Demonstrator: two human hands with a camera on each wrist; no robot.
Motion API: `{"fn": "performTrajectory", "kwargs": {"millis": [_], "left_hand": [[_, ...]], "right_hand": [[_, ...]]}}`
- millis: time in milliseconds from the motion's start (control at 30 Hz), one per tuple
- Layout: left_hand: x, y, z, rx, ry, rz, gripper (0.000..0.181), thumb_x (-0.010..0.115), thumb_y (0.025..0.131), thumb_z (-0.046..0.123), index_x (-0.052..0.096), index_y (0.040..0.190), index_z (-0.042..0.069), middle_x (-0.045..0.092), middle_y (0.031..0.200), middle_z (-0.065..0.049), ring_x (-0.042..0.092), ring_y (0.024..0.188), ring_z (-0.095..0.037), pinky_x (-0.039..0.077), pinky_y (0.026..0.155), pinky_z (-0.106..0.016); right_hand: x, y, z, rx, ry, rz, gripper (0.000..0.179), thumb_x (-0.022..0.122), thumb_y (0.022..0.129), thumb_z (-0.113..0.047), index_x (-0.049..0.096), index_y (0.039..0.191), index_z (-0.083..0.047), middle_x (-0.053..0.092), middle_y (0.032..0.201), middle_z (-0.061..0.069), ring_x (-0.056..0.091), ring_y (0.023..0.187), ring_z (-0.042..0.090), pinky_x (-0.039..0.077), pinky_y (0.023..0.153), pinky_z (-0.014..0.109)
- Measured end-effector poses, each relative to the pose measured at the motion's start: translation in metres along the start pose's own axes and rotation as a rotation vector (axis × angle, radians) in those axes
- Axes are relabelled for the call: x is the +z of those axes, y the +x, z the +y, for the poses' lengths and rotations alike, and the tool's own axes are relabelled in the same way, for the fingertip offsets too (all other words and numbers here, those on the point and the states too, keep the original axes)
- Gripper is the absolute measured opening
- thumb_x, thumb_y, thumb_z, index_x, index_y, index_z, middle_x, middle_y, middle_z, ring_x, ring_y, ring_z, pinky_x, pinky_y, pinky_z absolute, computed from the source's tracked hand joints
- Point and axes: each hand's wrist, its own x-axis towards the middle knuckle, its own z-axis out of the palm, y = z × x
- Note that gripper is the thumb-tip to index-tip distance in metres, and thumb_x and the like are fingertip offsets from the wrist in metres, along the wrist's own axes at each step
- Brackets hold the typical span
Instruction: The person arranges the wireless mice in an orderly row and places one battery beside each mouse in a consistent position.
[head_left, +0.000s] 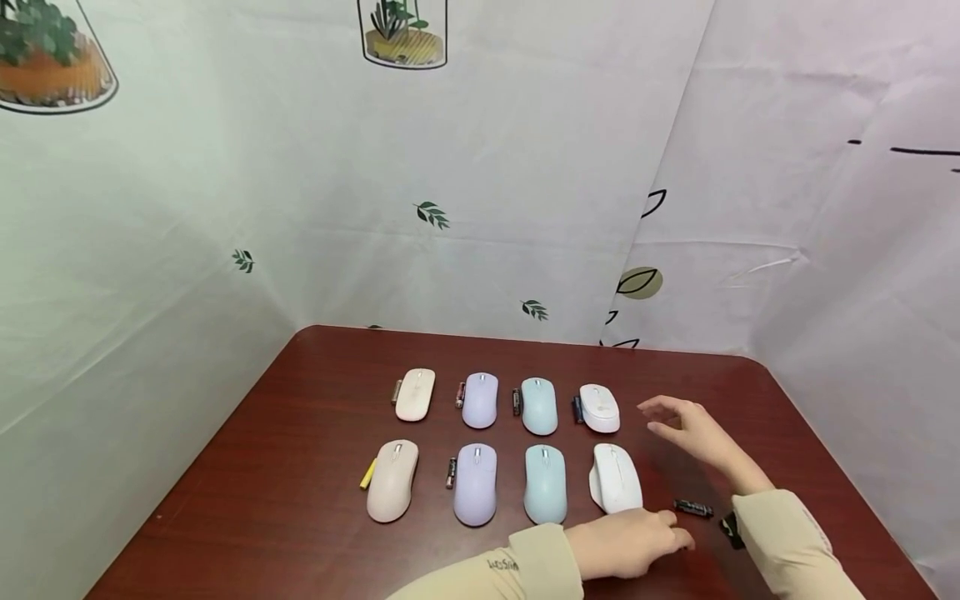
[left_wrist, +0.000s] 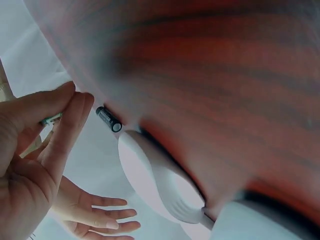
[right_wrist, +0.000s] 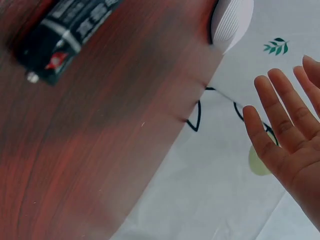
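Observation:
My left hand (head_left: 630, 543) hovers low over the near right of the table, its fingers loosely bent, just below a dark battery (head_left: 693, 508). In the left wrist view, the thumb and fingertips of that left hand (left_wrist: 37, 145) come close together, and nothing shows held at their tips. Beside the left hand lies a white mouse (head_left: 617, 479) with a side flange. My right hand (head_left: 692, 429) is raised farther back, fingers spread and holding nothing, to the right of a second white mouse (head_left: 599, 408) with a dark blue battery (head_left: 577, 409) at its side.
Left of these sit two blue mice (head_left: 546, 483), two lilac mice (head_left: 475, 485) and two beige mice (head_left: 392, 481) in two rows. Batteries lie beside several, including a yellow battery (head_left: 367, 474). Patterned cloth (head_left: 480, 167) hangs around the dark red table (head_left: 285, 475).

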Motion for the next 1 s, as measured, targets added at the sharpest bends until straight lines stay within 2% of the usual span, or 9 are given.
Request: {"fn": "performTrajectory", "kwargs": {"millis": [67, 167, 300, 500, 667, 800, 1000], "left_hand": [[-0.002, -0.001, -0.002, -0.011, 0.005, 0.001, 0.043, 0.071, 0.084, 0.021, 0.057, 0.124, 0.022, 0.059, 0.107, 0.013, 0.056, 0.089, 0.008, 0.04, 0.075, -0.003], [-0.004, -0.003, -0.003, -0.041, 0.047, 0.01, 0.036, 0.077, 0.076, 0.036, 0.062, 0.107, 0.026, 0.06, 0.092, 0.017, 0.056, 0.08, 0.008, 0.042, 0.068, -0.005], [-0.007, -0.012, -0.004, -0.064, 0.134, 0.039, 0.031, 0.075, 0.071, 0.053, 0.065, 0.088, 0.03, 0.06, 0.079, 0.019, 0.056, 0.069, 0.006, 0.042, 0.059, -0.009], [-0.012, -0.03, -0.011, -0.109, 0.196, 0.076, 0.035, 0.075, 0.068, 0.058, 0.069, 0.091, 0.032, 0.058, 0.088, 0.015, 0.056, 0.074, 0.001, 0.044, 0.06, -0.012], [-0.016, -0.043, -0.018, -0.157, 0.26, 0.1, 0.036, 0.076, 0.063, 0.062, 0.07, 0.084, 0.033, 0.058, 0.087, 0.014, 0.055, 0.077, -0.001, 0.046, 0.06, -0.015], [-0.017, -0.049, -0.023, -0.182, 0.223, 0.096, 0.034, 0.077, 0.063, 0.06, 0.068, 0.079, 0.031, 0.058, 0.078, 0.014, 0.056, 0.071, -0.001, 0.044, 0.056, -0.015], [-0.019, -0.054, -0.03, -0.213, 0.191, 0.135, 0.033, 0.079, 0.064, 0.053, 0.065, 0.078, 0.027, 0.057, 0.075, 0.015, 0.056, 0.067, 0.001, 0.043, 0.057, -0.015]], "right_hand": [[0.0, 0.001, -0.001, 0.002, -0.004, 0.001, 0.024, 0.064, 0.087, -0.005, 0.064, 0.111, -0.004, 0.067, 0.107, 0.016, 0.065, 0.096, 0.031, 0.052, 0.076, 0.031], [0.001, 0.0, -0.002, 0.001, -0.007, 0.0, 0.023, 0.064, 0.088, -0.006, 0.064, 0.111, -0.005, 0.067, 0.106, 0.017, 0.065, 0.096, 0.031, 0.052, 0.076, 0.035], [0.004, -0.002, -0.005, -0.005, -0.009, -0.008, 0.023, 0.063, 0.088, -0.006, 0.063, 0.111, -0.005, 0.067, 0.106, 0.016, 0.065, 0.096, 0.031, 0.052, 0.078, 0.043], [0.009, -0.001, -0.009, -0.011, -0.017, -0.018, 0.024, 0.064, 0.086, -0.003, 0.064, 0.11, -0.005, 0.067, 0.105, 0.016, 0.065, 0.096, 0.031, 0.052, 0.079, 0.043], [0.014, 0.002, -0.013, -0.037, -0.004, -0.027, 0.023, 0.064, 0.085, -0.002, 0.064, 0.108, -0.002, 0.068, 0.105, 0.016, 0.065, 0.096, 0.032, 0.052, 0.08, 0.045], [0.018, 0.003, -0.019, -0.059, 0.004, -0.05, 0.022, 0.064, 0.086, -0.003, 0.064, 0.108, 0.0, 0.068, 0.103, 0.015, 0.065, 0.093, 0.03, 0.052, 0.079, 0.043], [0.03, 0.004, -0.033, -0.118, -0.015, -0.058, 0.022, 0.065, 0.084, -0.001, 0.064, 0.106, 0.0, 0.069, 0.102, 0.013, 0.065, 0.092, 0.027, 0.053, 0.078, 0.038]]}}
